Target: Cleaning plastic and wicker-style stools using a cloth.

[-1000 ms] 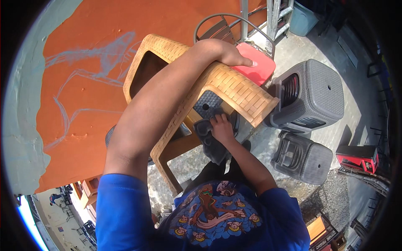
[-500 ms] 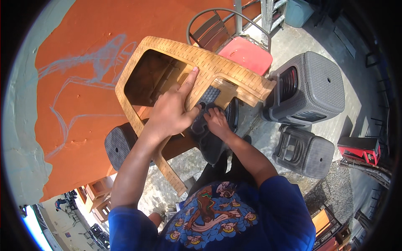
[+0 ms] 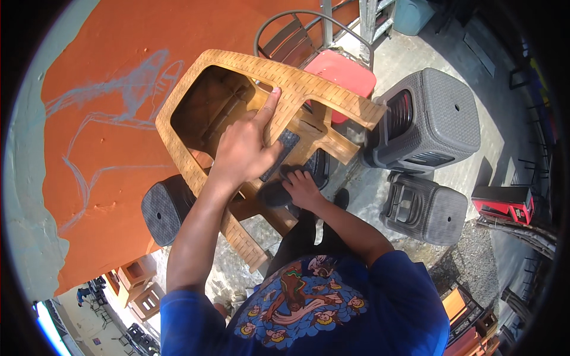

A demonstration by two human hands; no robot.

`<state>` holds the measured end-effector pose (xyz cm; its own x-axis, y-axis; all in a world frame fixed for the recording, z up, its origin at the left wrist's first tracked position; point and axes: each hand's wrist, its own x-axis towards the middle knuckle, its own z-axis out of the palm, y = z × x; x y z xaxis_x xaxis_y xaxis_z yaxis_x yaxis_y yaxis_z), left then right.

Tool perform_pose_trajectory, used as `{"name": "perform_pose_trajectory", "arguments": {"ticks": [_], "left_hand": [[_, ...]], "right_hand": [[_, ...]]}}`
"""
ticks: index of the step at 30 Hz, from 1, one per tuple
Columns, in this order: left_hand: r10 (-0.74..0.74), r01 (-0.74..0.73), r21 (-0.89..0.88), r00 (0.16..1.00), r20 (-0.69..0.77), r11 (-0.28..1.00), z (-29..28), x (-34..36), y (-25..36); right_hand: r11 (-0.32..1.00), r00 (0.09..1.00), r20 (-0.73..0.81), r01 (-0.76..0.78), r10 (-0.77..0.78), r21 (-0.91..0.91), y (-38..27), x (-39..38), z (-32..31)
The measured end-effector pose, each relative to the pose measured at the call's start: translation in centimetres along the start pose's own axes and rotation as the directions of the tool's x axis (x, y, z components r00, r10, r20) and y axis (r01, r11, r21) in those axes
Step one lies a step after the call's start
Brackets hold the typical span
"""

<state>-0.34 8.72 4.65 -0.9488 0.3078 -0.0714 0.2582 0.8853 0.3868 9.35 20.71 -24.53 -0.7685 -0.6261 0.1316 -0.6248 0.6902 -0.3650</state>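
Note:
A tan plastic stool (image 3: 199, 172) with a woven pattern is tilted on its side in front of me, its hollow underside showing. My left hand (image 3: 246, 148) grips its frame bar, the index finger stretched along the woven surface and the other fingers partly hidden. Lower and to the right, my right hand (image 3: 304, 188) is closed on a dark cloth (image 3: 274, 193), bunched against the lower inside of the stool. Part of the cloth is hidden under the fingers.
Grey woven-pattern stools stand at right, a tall stack (image 3: 448, 113) and a lower one (image 3: 436, 210). A dark stool (image 3: 161, 210) stands by the orange wall (image 3: 107, 160). Behind are a red-seated chair (image 3: 341, 77) and a ladder (image 3: 374, 21). A red-and-black box (image 3: 503, 204) lies far right.
My right hand has drawn the cloth slightly downward, and the cloth is now more bunched instead of hanging. The stool has turned a little, while my left hand keeps its hold.

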Motion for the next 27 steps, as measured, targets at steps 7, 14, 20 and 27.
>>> {"name": "perform_pose_trajectory", "arguments": {"ticks": [7,14,20,27], "left_hand": [[-0.041,0.043,-0.094,0.999,0.022,0.995,-0.6,-1.0,-0.3],[-0.046,0.048,-0.112,0.999,0.025,0.993,-0.5,-0.2,0.3],[-0.047,0.047,-0.112,0.999,0.006,0.993,-0.8,-0.6,-0.1],[-0.052,0.052,-0.126,0.999,0.004,0.991,-0.4,0.3,0.3]], "right_hand": [[0.906,0.849,-0.391,-0.416,0.357,-0.076,11.7,2.9,-4.4],[0.711,0.712,-0.256,-0.694,0.655,-0.111,12.4,-6.7,-4.1],[0.803,0.805,-0.379,-0.19,0.457,0.565,8.2,-4.1,-9.4],[0.995,0.977,-0.202,-0.044,0.063,0.094,9.8,8.4,-7.8]]}}
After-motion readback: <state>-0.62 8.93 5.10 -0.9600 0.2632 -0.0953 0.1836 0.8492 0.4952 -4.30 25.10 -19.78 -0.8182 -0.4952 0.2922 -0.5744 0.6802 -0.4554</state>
